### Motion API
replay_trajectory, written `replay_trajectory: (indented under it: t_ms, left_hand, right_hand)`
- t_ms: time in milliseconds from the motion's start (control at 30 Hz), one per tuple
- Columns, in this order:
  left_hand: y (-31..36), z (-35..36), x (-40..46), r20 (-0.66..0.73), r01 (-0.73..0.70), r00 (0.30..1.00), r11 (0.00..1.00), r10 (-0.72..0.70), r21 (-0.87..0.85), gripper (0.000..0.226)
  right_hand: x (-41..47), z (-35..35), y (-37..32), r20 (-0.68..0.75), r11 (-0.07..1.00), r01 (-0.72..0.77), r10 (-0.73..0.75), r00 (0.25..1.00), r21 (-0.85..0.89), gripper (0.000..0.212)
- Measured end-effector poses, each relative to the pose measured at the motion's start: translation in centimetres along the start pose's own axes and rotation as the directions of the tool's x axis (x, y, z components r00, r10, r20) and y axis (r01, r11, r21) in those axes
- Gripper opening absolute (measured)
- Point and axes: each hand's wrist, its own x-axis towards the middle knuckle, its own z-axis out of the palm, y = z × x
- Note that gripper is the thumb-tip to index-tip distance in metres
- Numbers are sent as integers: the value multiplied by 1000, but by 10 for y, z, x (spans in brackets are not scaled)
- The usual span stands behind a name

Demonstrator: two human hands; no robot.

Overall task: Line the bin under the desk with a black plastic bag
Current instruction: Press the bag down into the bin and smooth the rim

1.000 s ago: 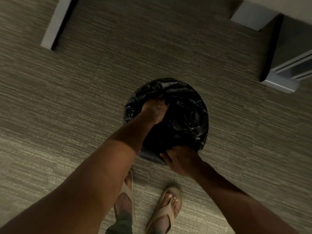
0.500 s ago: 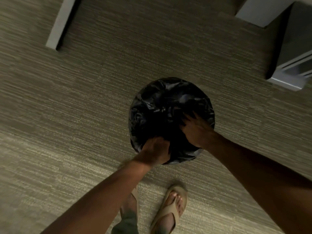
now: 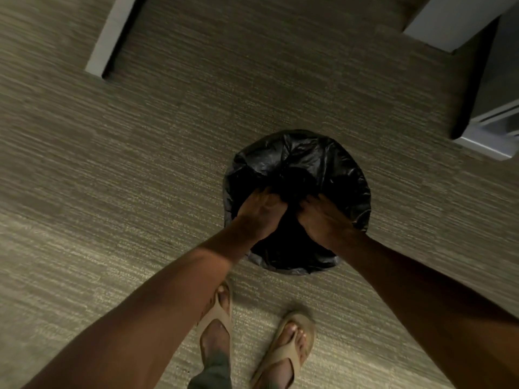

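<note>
We see the black plastic bag (image 3: 314, 164) draped over the round bin (image 3: 295, 269), its crinkled film covering the whole mouth and folding down over the rim on every side we can see. The bin stands on the carpeted floor (image 3: 112, 192), out in the open stretch of carpet, near the middle of it. Only a thin grey strip of the bin's wall shows below the plastic on the side nearest the feet.

Both hands reach into the dark hollow at the bag's centre. The left hand (image 3: 261, 211) has its fingers curled down into the plastic, and the right hand (image 3: 323, 220) sits just beside it, fingers likewise bent into the film. The fingertips are lost in the black folds, so we cannot tell whether either hand pinches the bag or only presses on it.

Just short of the bin are two feet in tan sandals (image 3: 289, 343). Pale furniture legs (image 3: 109, 37) stand well apart from the bin, toward the far edge of the floor.
</note>
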Motion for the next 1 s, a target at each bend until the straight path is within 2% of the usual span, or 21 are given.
replay_trajectory:
  t_ms: [67, 167, 233, 267, 333, 367, 433, 467, 533, 567, 667, 767, 900, 1000]
  left_hand:
    - [-8, 0, 3, 69, -17, 997, 999, 14, 41, 57]
    - [-20, 2, 11, 191, 34, 981, 998, -45, 59, 71]
    - [-25, 5, 17, 270, 80, 958, 994, -99, 79, 69]
    - [-28, 7, 19, 289, 95, 951, 992, -115, 81, 67]
    - [-29, 9, 22, 281, 89, 954, 993, -107, 74, 60]
    - [-28, 7, 22, 262, 60, 962, 995, -78, 78, 54]
    - [-22, 0, 21, 185, -37, 983, 995, 18, 98, 39]
    - [-17, -5, 19, 133, -91, 988, 989, 75, 115, 34]
    - [-8, -14, 19, 58, -173, 984, 977, 166, 129, 29]
    - [-4, -18, 20, 17, -194, 981, 975, 194, 108, 32]
    - [-1, -24, 26, -182, -227, 953, 970, 241, 91, 49]
    - [-4, -38, 43, -340, -138, 924, 982, 175, 130, 66]
    - [-9, -58, 71, -336, -26, 940, 996, 52, 83, 69]
    - [-15, -65, 82, -360, -59, 927, 990, 102, 127, 63]
  right_hand:
    - [4, 7, 4, 199, 999, -29, 25, 980, 19, 44]
    - [10, 18, 11, 507, 994, 51, 3, 862, -93, 45]
    - [10, 25, 13, 591, 987, 77, 21, 806, -139, 48]
    - [10, 27, 13, 595, 987, 67, 35, 803, -149, 48]
    - [10, 22, 10, 544, 996, -7, 53, 837, -87, 44]
    - [10, 17, 6, 476, 998, -55, 61, 877, -27, 40]
    - [5, 8, -4, 232, 986, -148, 127, 964, 76, 36]
    - [-1, 3, -9, 90, 975, -177, 166, 982, 134, 36]
    - [-18, -3, -23, -129, 941, -193, 236, 963, 278, 31]
    - [-28, -2, -30, -193, 914, -183, 265, 945, 361, 32]
    - [-58, 4, -47, -277, 867, -189, 344, 897, 462, 45]
    - [-83, 21, -58, -276, 864, -235, 382, 882, 446, 53]
    - [-95, 42, -62, -215, 871, -234, 351, 911, 432, 59]
    - [-92, 44, -61, -246, 875, -207, 338, 908, 438, 62]
